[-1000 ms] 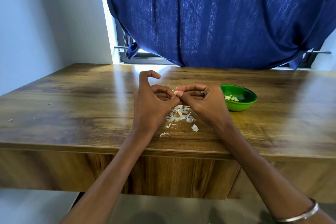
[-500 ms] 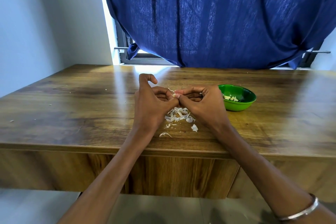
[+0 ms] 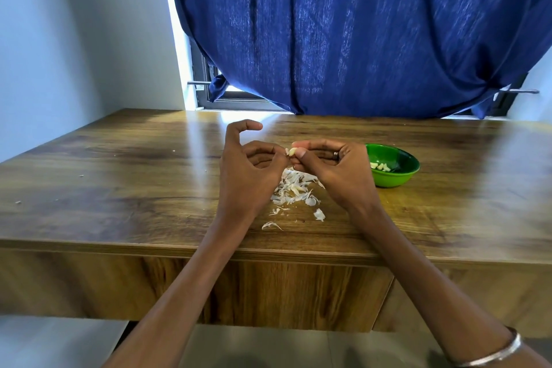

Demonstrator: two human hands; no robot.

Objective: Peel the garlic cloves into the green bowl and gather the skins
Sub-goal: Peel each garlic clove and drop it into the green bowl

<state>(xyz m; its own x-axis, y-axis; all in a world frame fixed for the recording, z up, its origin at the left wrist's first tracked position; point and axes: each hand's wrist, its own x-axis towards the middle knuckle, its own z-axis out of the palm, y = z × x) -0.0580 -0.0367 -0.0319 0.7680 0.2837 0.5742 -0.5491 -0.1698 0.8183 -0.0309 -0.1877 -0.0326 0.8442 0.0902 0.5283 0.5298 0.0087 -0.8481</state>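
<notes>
Two hands pinch one garlic clove [image 3: 292, 152]. Right hand [image 3: 334, 172] and left hand [image 3: 251, 170] fingers curl on it. Skins [image 3: 294, 188] lie on the surface [image 3: 119, 182] beside the green bowl [image 3: 394, 179].

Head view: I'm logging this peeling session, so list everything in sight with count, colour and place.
table: one, brown wood, fills the foreground.
green bowl: one, right of the hands, on the table.
peeled cloves: a few, pale, inside the bowl.
skins: loose pile, white, on the table below the hands.
garlic clove: one, pale, held between both hands.
curtain: one, dark blue, behind the table.
bangle: one, silver, right wrist.
ring: one, right finger.
left hand: pinches the clove.
right hand: pinches the clove.
</notes>
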